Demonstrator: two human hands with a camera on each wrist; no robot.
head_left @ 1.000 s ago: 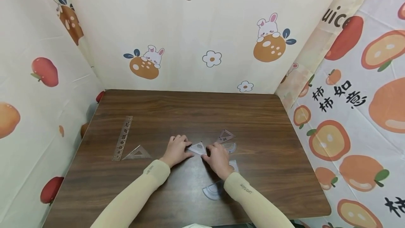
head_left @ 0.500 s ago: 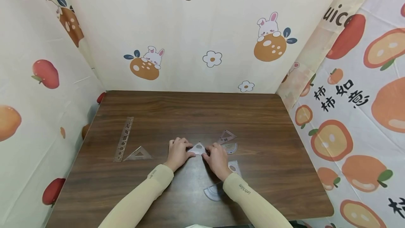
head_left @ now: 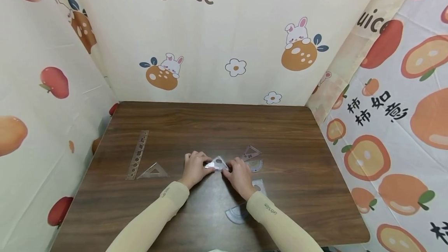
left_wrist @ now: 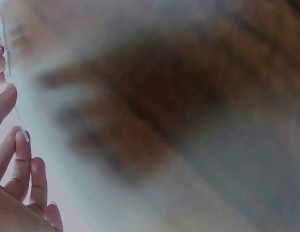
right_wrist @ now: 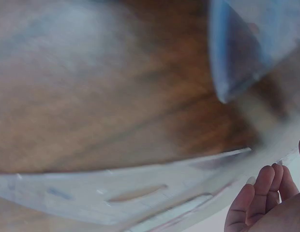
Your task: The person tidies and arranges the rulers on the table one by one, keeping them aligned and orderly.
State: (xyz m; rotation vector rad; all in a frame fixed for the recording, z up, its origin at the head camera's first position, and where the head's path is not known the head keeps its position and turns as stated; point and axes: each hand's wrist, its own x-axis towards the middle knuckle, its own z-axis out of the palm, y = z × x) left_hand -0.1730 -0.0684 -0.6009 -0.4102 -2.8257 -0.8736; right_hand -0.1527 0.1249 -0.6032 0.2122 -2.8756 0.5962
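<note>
A small clear plastic set square [head_left: 217,163] is held between both hands near the middle of the table, its apex pointing away from the person. My left hand [head_left: 193,169] pinches its left corner between thumb and fingers. On the other side, my right hand [head_left: 240,175] grips the right corner the same way. Light glints off the set square's face. In the left wrist view, the left fingers [left_wrist: 23,164] meet a thin clear plastic edge [left_wrist: 24,131]. Right fingers [right_wrist: 261,195] show at the lower right of the right wrist view.
A clear stencil ruler [head_left: 137,154] and a larger set square [head_left: 153,170] lie left on the brown table [head_left: 210,121]. Around the right arm lie a pinkish set square [head_left: 251,152], a small protractor [head_left: 256,165], another clear set square [head_left: 259,186] and a larger protractor [head_left: 237,214].
The held set square has turned slightly, its apex swinging left, and its face now catches more light. Both hands keep hold of it, with only small shifts.
</note>
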